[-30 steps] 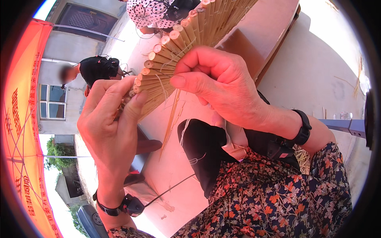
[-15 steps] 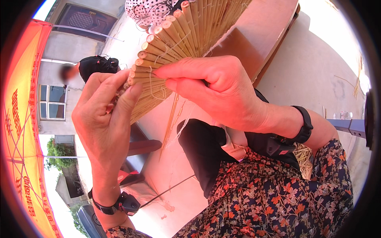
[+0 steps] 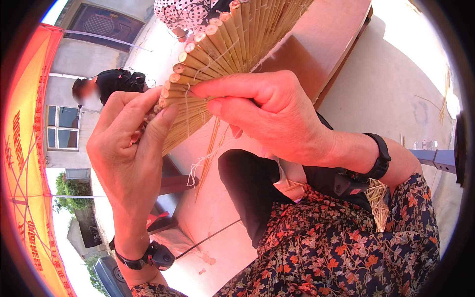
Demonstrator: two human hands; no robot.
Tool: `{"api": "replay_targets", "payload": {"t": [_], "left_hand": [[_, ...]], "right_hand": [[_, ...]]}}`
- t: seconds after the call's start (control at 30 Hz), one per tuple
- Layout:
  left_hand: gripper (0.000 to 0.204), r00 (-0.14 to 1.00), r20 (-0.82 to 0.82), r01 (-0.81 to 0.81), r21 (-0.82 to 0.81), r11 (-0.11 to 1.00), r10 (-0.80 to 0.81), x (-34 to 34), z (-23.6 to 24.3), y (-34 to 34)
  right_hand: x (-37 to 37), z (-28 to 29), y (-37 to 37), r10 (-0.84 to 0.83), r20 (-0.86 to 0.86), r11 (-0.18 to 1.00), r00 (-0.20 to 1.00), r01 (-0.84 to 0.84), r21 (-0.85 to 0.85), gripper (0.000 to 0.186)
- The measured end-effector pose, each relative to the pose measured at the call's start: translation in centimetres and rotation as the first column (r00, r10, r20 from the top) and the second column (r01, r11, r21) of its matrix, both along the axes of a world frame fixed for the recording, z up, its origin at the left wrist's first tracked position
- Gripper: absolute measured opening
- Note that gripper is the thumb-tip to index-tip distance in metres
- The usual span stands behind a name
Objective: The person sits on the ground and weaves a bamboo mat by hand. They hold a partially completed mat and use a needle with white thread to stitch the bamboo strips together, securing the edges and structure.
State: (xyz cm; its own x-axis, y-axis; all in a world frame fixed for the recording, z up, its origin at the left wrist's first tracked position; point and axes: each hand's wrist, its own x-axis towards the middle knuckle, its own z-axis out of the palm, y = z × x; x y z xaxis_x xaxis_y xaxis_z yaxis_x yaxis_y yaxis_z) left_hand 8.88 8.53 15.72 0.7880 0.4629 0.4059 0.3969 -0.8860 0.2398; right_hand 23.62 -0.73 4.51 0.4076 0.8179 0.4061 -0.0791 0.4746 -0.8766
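Note:
A fan-shaped row of pale straw stalks (image 3: 237, 39), with round cut ends and white thread (image 3: 198, 168) laced across them, hangs before me. My left hand (image 3: 126, 148) is closed on the left end of this row, thumb and index at the cut ends. My right hand (image 3: 279, 114) has thumb and index closed against the stalks beside the thread; whatever is between the fingertips is too small to make out. Loose thread dangles below the stalks, near several long thin straws. My dark-trousered knee (image 3: 242, 178) is underneath, with a straw bundle (image 3: 376, 200) by my right forearm.
A brown board or table (image 3: 292, 59) lies beyond the stalks. One person in black (image 3: 114, 84) bends at left; another in polka dots (image 3: 175, 12) is at top. A red-orange canopy (image 3: 24, 148) borders the left; a metal bar (image 3: 435, 158) is at right.
Both hands and the stalks have shifted left. My right fingertips have moved down-left along the stalks toward my left hand. The loose thread now hangs lower, and the person in black has turned slightly.

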Motion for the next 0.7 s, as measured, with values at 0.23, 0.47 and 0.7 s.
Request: {"api": "replay_targets", "payload": {"t": [0.23, 0.47, 0.7], "left_hand": [[0.023, 1.000, -0.002, -0.018, 0.011, 1.000, 0.018, -0.04, -0.08, -0.48], [0.024, 1.000, -0.003, -0.004, 0.012, 1.000, 0.004, -0.04, -0.05, -0.41], [0.024, 1.000, -0.012, -0.008, 0.011, 1.000, 0.008, -0.03, 0.13, -0.50]], "right_hand": [[-0.47, 0.13, -0.40, 0.097, -0.193, 0.995, 0.976, -0.101, -0.014, 0.024], [0.11, 0.45, -0.76, 0.239, -0.293, 0.967, 0.926, -0.253, -0.010, 0.025], [0.27, 0.30, -0.65, 0.310, -0.330, 0.948, 0.892, -0.314, 0.042, 0.026]]}}
